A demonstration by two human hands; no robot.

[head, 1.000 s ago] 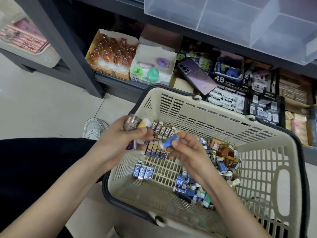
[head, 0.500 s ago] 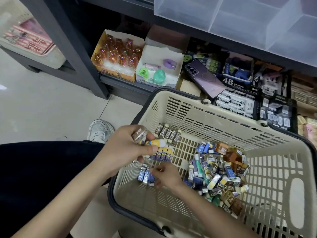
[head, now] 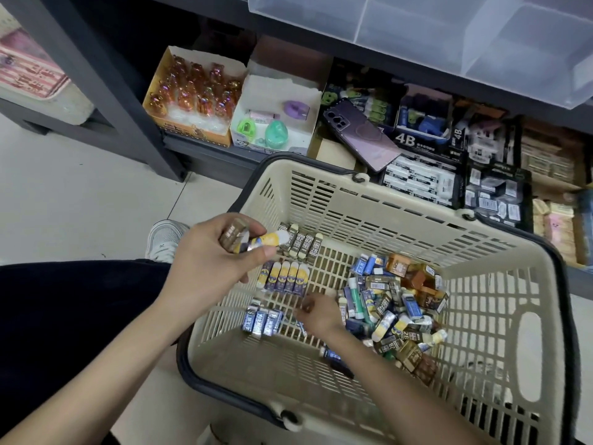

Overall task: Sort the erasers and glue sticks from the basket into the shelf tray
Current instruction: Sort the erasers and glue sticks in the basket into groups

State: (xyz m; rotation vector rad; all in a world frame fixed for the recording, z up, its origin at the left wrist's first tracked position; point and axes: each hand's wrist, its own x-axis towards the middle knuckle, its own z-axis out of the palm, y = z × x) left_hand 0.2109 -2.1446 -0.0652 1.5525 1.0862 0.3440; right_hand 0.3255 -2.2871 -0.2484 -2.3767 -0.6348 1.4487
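Observation:
A beige slotted basket [head: 401, 220] holds the stock. My left hand [head: 205, 264] hovers over its left rim and grips a brown eraser [head: 232, 234] together with a yellow-and-blue eraser [head: 266, 240]. My right hand [head: 317, 314] is low on the basket floor, its curled fingers pinching a blue eraser [head: 302, 327] beside a row of three blue erasers [head: 261, 321]. Further back lie a yellow-and-blue row [head: 284, 277] and a dark 2B row [head: 301, 242]. A mixed heap of erasers and glue sticks [head: 391, 303] fills the right side. The clear shelf tray [head: 465, 43] hangs above.
The bottom shelf holds an orange box of bear figures [head: 192, 94], a white box of sharpeners [head: 276, 120], a purple phone [head: 359, 133] and several 4B eraser boxes [head: 423, 178]. A dark shelf post [head: 122, 101] stands left. My shoe [head: 165, 239] rests on the tiled floor.
My right hand dropped from mid-air to the basket floor with the blue eraser, next to the blue row. My left hand kept its two erasers and barely moved.

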